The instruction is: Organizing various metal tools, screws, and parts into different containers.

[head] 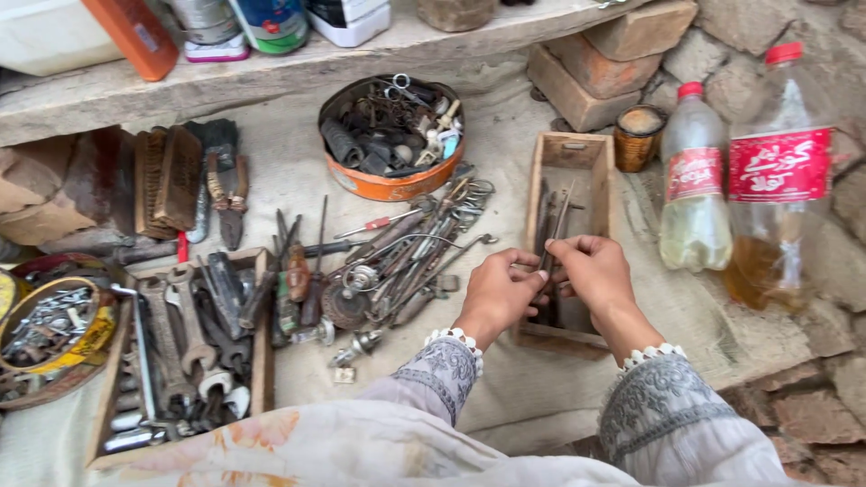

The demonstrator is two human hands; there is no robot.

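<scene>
Together, left hand [494,293] and right hand [591,271] both pinching thin dark metal rods [552,230] over narrow wooden box [571,153].

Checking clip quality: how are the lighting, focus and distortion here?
Head view: soft, even daylight, no hard shadows or glare; hands, left and right, over the wooden box reasonably sharp; bottles lean outward at the right edge, suggesting wide-angle distortion.

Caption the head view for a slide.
Left hand and right hand grip thin metal rods over a small wooden box.
</scene>
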